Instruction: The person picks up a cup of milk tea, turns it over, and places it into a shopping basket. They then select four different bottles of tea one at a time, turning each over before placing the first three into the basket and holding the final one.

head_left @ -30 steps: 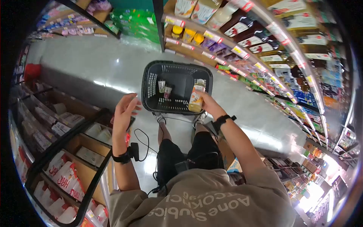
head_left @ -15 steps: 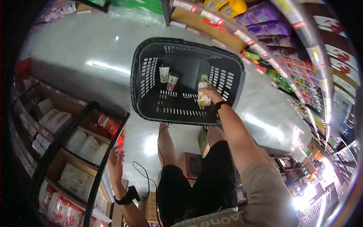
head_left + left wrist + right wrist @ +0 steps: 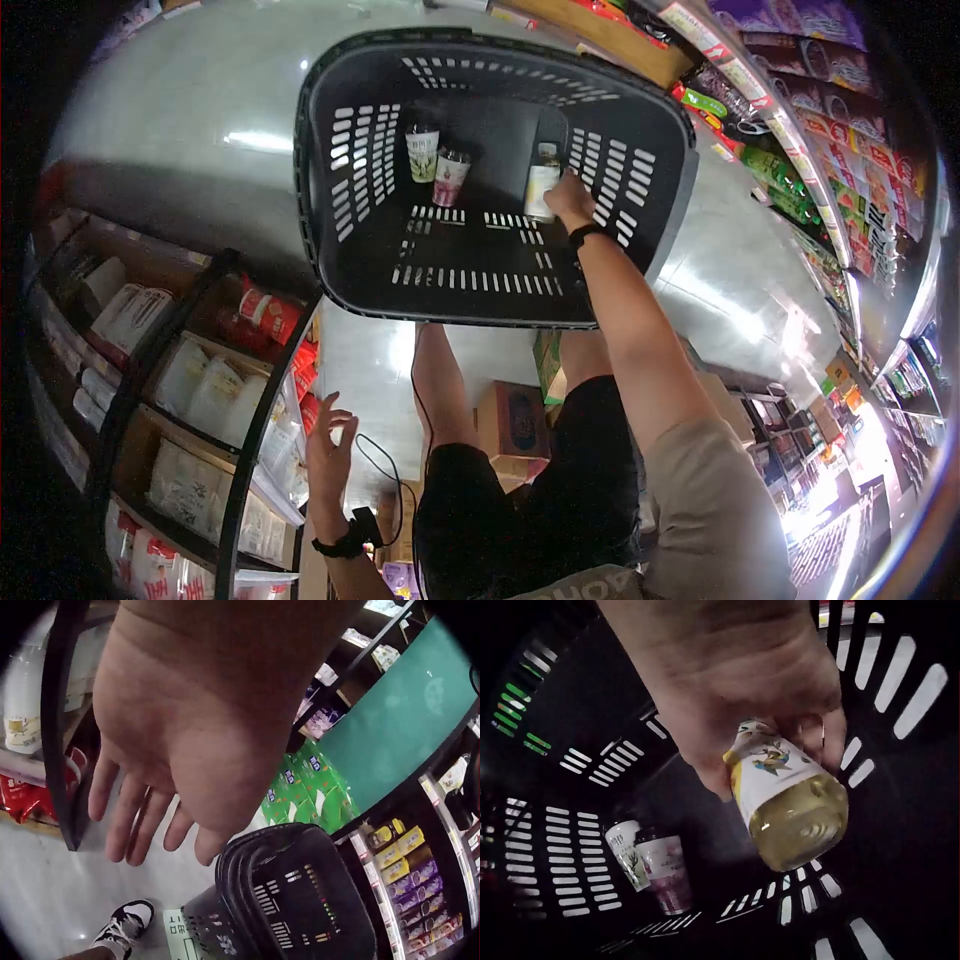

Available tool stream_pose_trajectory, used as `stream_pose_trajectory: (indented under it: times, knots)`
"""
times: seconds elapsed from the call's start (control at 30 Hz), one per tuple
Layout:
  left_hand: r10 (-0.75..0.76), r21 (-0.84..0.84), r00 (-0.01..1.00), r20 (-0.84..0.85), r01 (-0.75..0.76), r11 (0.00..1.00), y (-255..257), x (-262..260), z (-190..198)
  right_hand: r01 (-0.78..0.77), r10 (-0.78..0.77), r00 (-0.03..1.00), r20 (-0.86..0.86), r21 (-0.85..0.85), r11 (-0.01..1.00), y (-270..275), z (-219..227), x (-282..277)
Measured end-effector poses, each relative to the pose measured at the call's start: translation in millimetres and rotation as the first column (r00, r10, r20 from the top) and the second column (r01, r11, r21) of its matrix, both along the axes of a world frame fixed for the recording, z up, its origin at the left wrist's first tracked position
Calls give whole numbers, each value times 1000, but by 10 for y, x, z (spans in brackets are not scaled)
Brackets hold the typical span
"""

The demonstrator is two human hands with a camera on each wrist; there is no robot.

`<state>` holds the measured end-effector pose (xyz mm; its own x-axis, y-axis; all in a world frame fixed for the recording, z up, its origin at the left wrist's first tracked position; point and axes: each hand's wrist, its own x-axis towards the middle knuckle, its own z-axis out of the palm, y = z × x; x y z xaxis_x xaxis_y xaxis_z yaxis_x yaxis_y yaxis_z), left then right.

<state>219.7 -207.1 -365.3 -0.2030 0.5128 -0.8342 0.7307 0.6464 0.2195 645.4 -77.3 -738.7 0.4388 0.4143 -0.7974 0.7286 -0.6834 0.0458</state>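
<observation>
The right hand [image 3: 750, 690] has its fingers and thumb curled round the labelled middle of a bottle [image 3: 799, 814], down inside the black basket [image 3: 450, 312]. The bottle looks tilted, its base facing the right wrist view (whether it touches the basket's floor, I cannot tell). A firm wrap suits it, since smooth sides could slip; it seems wisest to lower it gently and loosen the fingers only once the basket bears its weight. Toward the opposite slotted wall, a green-and-white cup [image 3: 422, 160] and a pink cup [image 3: 451, 180] lie close together, and keeping the bottle clear should avoid a knock. Outside, the left hand [image 3: 191, 727] holds nothing, fingers relaxed; it could steady the rim.
</observation>
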Motion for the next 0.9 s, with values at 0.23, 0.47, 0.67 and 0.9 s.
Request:
stream_pose_trajectory:
  times: [0.23,0.47,0.67,0.9]
  knots:
    - [-135,163,985,108,116,980,121,138,447,-68,90,975,-205,112,991,-63,1029,11]
    - [-297,417,939,175,203,886,583,-119,1269,360,-246,821,-515,133,923,-139,2883,427]
    - [-340,567,932,128,213,796,987,-786,2043,373,-155,844,-513,355,857,-96,3902,705]
    - [-345,700,938,33,225,678,1632,-1128,3151,-18,392,912,-123,941,337,962,6496,382]
